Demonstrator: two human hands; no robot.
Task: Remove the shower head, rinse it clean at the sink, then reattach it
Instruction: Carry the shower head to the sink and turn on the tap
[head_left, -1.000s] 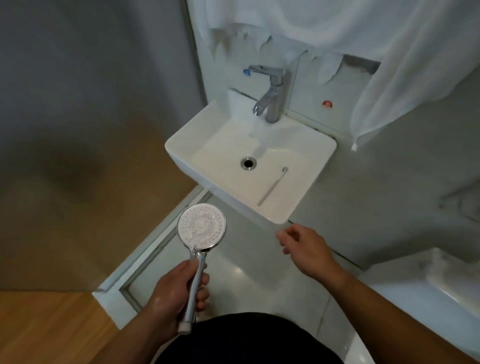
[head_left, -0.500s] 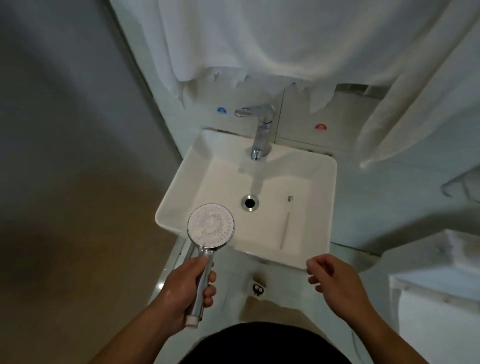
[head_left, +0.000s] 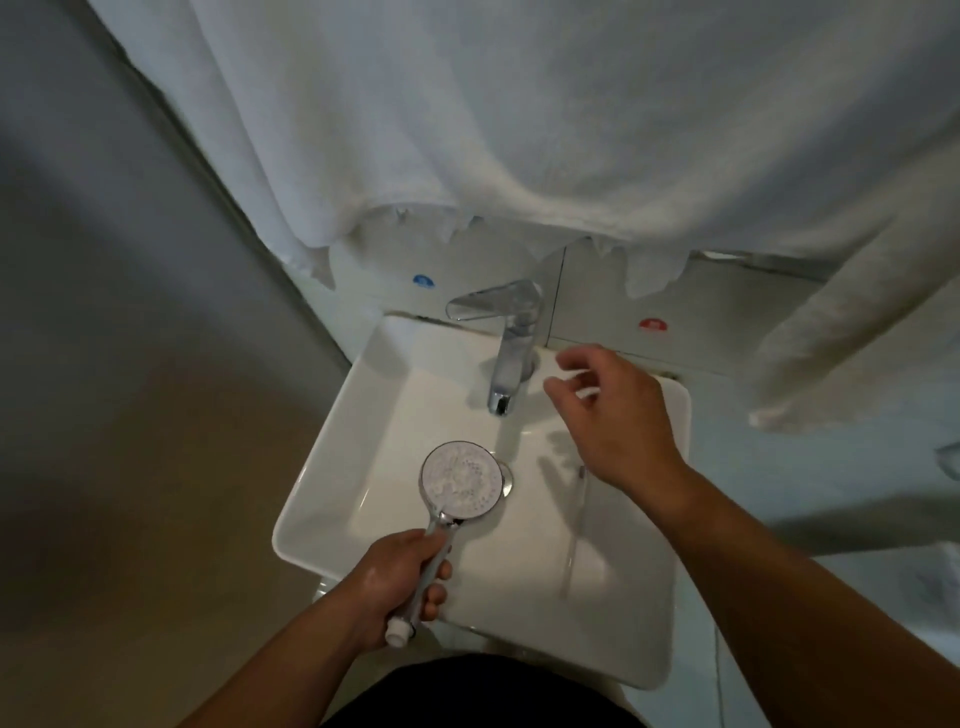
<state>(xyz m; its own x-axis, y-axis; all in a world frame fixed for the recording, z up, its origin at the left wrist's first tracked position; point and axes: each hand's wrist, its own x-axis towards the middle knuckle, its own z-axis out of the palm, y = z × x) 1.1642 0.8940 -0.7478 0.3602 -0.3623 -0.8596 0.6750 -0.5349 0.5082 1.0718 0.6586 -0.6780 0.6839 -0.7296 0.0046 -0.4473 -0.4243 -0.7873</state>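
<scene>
At six o'clock the left hand (head_left: 389, 587) is clamped round the handle of the shower head (head_left: 461, 479), whose spray face points up over the middle of the sink (head_left: 358, 431), partly covering the drain. Half a second ago the head hung over the near rim; now it is inside the basin. A toothbrush (head_left: 575, 525) lies in the bowl at three o'clock from it. Farther on, at one o'clock, the right hand (head_left: 618, 421) (fingers apart, loosely bent, holding nothing) has come up from outside the near rim to just beside the faucet (head_left: 511, 353) at twelve. No water shows at the spout, so the lever looks next and rinsing is about to begin.
</scene>
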